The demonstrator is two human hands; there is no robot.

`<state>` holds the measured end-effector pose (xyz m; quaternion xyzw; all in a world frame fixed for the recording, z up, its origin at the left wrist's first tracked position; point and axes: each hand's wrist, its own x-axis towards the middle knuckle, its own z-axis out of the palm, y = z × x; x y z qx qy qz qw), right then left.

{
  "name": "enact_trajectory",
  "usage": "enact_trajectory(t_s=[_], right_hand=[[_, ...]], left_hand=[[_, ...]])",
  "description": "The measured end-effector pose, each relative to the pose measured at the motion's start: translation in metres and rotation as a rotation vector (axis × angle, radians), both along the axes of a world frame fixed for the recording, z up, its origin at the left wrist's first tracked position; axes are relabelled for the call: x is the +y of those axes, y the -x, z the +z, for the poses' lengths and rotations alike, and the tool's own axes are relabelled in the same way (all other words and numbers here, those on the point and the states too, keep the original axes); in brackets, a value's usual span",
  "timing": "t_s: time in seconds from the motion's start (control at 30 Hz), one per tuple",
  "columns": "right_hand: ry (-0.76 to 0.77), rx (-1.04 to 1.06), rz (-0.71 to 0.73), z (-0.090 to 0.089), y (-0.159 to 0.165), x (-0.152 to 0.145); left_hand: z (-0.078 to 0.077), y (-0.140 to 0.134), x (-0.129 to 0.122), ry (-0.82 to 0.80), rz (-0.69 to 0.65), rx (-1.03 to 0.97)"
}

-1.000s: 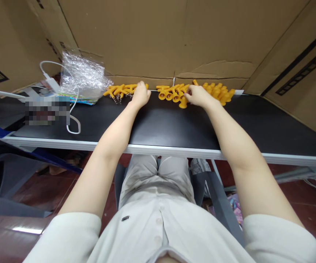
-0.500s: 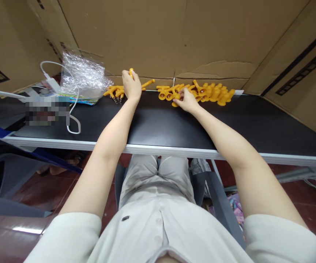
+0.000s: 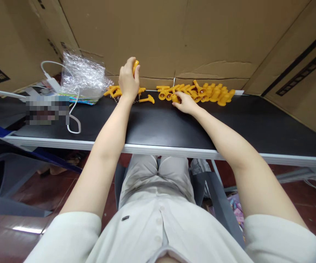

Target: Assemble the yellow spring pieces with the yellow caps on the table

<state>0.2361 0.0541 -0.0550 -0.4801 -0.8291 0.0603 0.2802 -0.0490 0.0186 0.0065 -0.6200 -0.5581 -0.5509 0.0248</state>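
Observation:
My left hand (image 3: 129,78) is raised over a small pile at the back of the table, its fingers closed around a yellow piece (image 3: 135,67). Beneath it lie several yellow T-handled pieces (image 3: 114,90) with thin curled metal parts. One T-shaped yellow piece (image 3: 147,99) lies apart, just right of that hand. Further right, my right hand (image 3: 185,103) has its thumb and fingers around a yellow bell-ended piece (image 3: 175,98) at the front of a row. Several similar yellow bell-ended pieces (image 3: 214,93) stand and lie packed beside it, some with their hollow ends facing me.
Crumpled clear plastic wrap (image 3: 83,75) sits on colourful sheets (image 3: 88,99) at the left. A white cable (image 3: 78,128) loops over the black table (image 3: 169,126). Cardboard walls (image 3: 147,33) enclose the back and sides. The table's metal front edge (image 3: 171,150) runs below my forearms.
My left hand has risen slightly with the yellow piece. A T-shaped yellow piece now lies right of it, nearer me than the stick-like end seen before. My right hand has barely shifted; its piece has tipped.

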Motion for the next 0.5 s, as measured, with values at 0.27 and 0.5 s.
enact_trajectory(t_s=[0.27,0.5], right_hand=[[-0.091,-0.217,0.016,0.0,-0.004,0.001],[-0.106,-0.193,0.024,0.003,-0.003,0.001]], left_hand=[[-0.004,-0.038,0.018,0.245,-0.228,-0.503],[-0.039,-0.036,0.053,0.281,-0.355,-0.483]])
